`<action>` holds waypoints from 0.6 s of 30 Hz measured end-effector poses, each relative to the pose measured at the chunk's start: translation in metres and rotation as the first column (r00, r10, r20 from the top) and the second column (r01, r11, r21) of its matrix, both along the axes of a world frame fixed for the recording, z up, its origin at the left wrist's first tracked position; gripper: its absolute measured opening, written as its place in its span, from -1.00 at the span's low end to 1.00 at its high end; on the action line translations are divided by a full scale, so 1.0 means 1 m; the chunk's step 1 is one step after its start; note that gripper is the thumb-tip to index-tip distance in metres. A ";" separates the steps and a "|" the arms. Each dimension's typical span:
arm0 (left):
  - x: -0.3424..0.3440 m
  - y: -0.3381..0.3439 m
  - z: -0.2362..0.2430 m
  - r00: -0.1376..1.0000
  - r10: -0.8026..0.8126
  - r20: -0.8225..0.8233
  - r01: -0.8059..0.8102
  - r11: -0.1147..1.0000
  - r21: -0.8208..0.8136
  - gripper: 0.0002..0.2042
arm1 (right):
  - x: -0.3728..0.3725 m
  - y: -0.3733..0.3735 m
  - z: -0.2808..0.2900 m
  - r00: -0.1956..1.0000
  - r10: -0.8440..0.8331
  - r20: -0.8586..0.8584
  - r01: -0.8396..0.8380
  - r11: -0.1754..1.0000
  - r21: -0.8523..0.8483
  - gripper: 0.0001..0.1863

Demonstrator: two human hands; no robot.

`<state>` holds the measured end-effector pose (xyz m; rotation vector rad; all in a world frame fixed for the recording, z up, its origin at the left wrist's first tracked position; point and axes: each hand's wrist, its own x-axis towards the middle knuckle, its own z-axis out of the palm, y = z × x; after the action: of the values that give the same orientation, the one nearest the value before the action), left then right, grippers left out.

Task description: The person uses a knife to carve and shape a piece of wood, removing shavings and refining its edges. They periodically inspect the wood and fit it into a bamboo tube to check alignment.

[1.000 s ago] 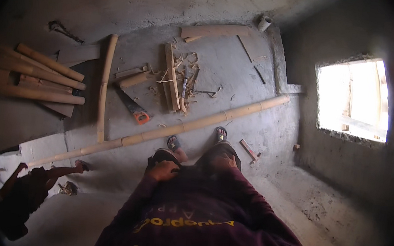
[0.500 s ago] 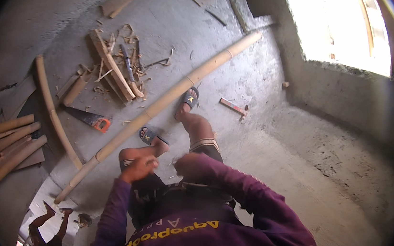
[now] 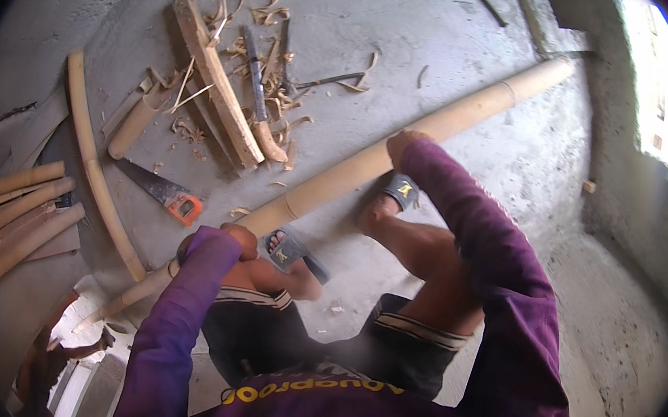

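A long pale bamboo pole (image 3: 337,178) lies slantwise before me, running from the lower left to the wall corner at the upper right. My right hand (image 3: 407,145) grips it a little past the middle of its length, above my sandalled foot. Nearer its lower-left end, my left hand (image 3: 238,241) is closed on the same pole, its fingers partly hidden by the sleeve and the pole. Both knees are bent behind the pole.
Left of the pole lie a handsaw (image 3: 163,195) with an orange handle, a split timber piece (image 3: 218,82), a long-bladed knife (image 3: 258,91) among curled shavings, and a bamboo length (image 3: 88,158). Bamboo pieces (image 3: 20,212) are stacked at far left. Another person (image 3: 45,365) shows at lower left.
Both hands have come down from in front of my body and taken hold of the bamboo pole. I have crouched lower, and the view has shifted left and closer. The hammer is hidden now.
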<state>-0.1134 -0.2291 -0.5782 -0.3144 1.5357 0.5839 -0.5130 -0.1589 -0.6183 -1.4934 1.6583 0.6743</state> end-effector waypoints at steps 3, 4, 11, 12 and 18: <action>-0.014 -0.010 -0.023 0.996 -0.079 -0.052 0.081 0.996 0.046 -0.49 | 0.006 -0.037 -0.046 0.995 -0.070 -0.072 0.072 0.997 0.021 -0.79; -0.018 -0.016 -0.027 0.997 -0.056 -0.055 0.060 0.996 0.068 -0.50 | 0.018 -0.050 -0.059 0.990 -0.081 -0.118 0.078 0.997 -0.031 -0.73; -0.034 -0.087 -0.062 0.888 0.305 -0.343 -0.350 0.934 -0.077 -0.59 | 0.183 -0.104 -0.118 0.875 -0.344 0.340 0.459 0.814 -0.358 -0.62; -0.031 -0.092 -0.064 0.819 0.362 -0.446 -0.462 0.876 -0.136 -0.60 | 0.206 -0.106 -0.120 0.830 -0.381 0.407 0.527 0.774 -0.352 -0.59; -0.015 -0.096 -0.072 0.407 0.414 -0.814 -0.900 0.334 -0.280 -0.46 | 0.265 -0.107 -0.124 0.695 -0.609 0.382 0.714 0.643 -0.275 -0.35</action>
<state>-0.1283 -0.3250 -0.6500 -1.6728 2.2366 0.8112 -0.2479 -0.2657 -0.7420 -1.0116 2.0301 -0.2937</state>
